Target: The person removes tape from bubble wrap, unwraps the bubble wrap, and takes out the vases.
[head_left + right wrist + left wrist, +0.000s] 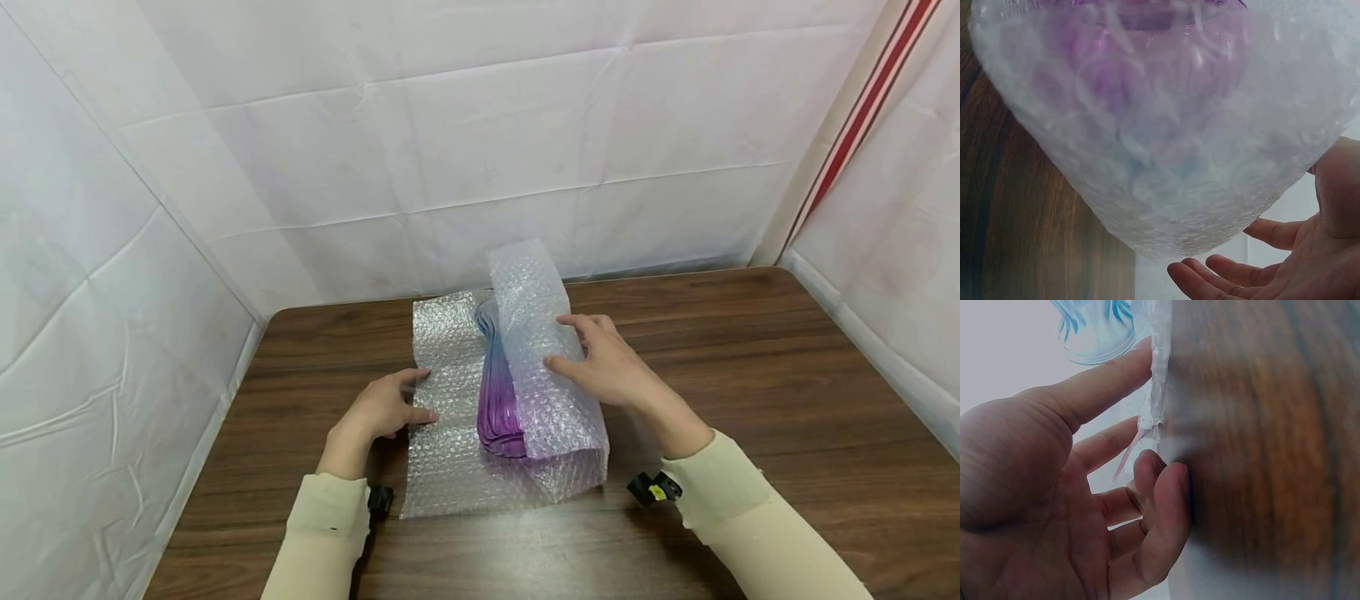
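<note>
A glass vase (498,400), fading from blue at the neck to purple at the base, lies on its side on a sheet of clear bubble wrap (442,475). The sheet's right part is folded up over the vase, hiding its right side. My left hand (375,408) is at the sheet's left edge, thumb and index fingertip spread apart on it. The left wrist view shows that hand's other fingers bent beside the edge. My right hand (611,367) touches the folded flap from the right with spread fingers. In the right wrist view, purple shows through the wrap (1179,156).
Everything lies on a brown wood-grain table (735,350) with rounded back corners. White fabric walls (480,142) stand behind it and at both sides, with a red stripe (862,125) at the right corner. Small black devices (654,490) sit at both wrists.
</note>
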`<action>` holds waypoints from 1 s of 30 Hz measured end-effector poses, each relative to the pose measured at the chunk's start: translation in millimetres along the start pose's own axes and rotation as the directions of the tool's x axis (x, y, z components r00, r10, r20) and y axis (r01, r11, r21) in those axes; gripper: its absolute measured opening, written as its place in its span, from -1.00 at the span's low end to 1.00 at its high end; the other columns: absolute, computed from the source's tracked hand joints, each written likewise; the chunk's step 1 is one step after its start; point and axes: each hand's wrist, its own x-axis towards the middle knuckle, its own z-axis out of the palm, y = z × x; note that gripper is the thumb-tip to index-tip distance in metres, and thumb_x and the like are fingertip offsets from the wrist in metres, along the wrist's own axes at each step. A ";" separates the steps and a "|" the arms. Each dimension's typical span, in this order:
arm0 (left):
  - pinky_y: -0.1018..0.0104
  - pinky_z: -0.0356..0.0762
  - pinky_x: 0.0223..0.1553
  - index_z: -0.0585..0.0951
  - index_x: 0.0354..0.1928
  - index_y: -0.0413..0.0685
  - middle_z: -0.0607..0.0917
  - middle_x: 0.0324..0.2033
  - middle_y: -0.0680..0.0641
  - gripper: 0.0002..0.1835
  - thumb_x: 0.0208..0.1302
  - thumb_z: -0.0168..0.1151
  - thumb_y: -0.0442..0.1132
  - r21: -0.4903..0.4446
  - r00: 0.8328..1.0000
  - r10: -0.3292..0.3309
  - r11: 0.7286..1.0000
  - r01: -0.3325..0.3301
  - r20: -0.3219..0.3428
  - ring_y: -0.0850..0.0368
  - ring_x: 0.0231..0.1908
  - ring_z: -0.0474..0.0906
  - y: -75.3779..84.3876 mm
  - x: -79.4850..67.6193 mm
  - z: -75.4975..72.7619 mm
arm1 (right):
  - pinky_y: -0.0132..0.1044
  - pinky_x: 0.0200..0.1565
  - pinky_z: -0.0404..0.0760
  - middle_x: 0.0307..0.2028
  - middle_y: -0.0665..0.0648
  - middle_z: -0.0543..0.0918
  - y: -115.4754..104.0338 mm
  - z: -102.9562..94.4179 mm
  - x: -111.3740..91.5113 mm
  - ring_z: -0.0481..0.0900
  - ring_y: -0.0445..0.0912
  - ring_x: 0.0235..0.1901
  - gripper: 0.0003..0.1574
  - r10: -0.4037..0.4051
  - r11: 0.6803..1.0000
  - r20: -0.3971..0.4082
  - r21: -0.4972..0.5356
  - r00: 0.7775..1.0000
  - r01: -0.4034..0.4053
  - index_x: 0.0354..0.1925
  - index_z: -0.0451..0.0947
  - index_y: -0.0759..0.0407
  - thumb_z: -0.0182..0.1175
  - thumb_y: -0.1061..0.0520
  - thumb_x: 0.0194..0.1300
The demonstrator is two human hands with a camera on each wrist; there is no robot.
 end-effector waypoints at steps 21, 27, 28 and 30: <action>0.25 0.59 -0.43 0.39 0.54 0.24 0.56 0.34 -0.24 -0.13 0.20 0.56 -0.05 -0.019 1.000 0.001 1.000 -0.001 -0.011 0.06 -0.41 0.60 -0.9 1.7 0.2 | 0.29 0.24 0.52 0.55 0.36 0.03 11.4 -4.7 1.0 0.23 0.36 0.45 -0.06 0.003 0.996 0.012 0.089 1.000 -0.004 0.62 0.10 0.00 0.24 -0.14 0.47; 0.25 0.60 -0.43 0.39 0.53 0.26 0.55 0.35 -0.24 -0.14 0.20 0.56 -0.05 -0.027 1.000 0.000 1.000 0.000 -0.013 0.05 -0.43 0.61 -2.0 2.2 0.6 | 0.29 0.22 0.53 0.54 0.35 0.07 16.2 -5.2 0.9 0.25 0.37 0.43 -0.11 -0.019 0.996 0.007 0.087 1.000 0.018 0.62 0.14 -0.03 0.23 -0.13 0.48; 0.24 0.60 -0.43 0.39 0.53 0.26 0.54 0.36 -0.24 -0.14 0.20 0.56 -0.05 -0.030 1.000 -0.002 1.000 0.002 -0.012 0.04 -0.43 0.61 -2.4 2.3 0.7 | 0.29 0.21 0.53 0.54 0.35 0.08 17.1 -5.4 0.7 0.25 0.37 0.42 -0.11 -0.022 0.996 0.005 0.086 1.000 0.022 0.62 0.15 -0.04 0.23 -0.12 0.48; 0.24 0.61 -0.43 0.39 0.53 0.27 0.54 0.36 -0.24 -0.14 0.20 0.56 -0.05 -0.035 1.000 -0.004 0.999 0.004 -0.009 0.03 -0.43 0.61 -2.8 2.0 0.8 | 0.28 0.20 0.54 0.54 0.34 0.08 18.4 -5.8 0.2 0.26 0.37 0.42 -0.13 -0.028 0.996 0.004 0.086 1.000 0.027 0.61 0.16 -0.05 0.22 -0.11 0.49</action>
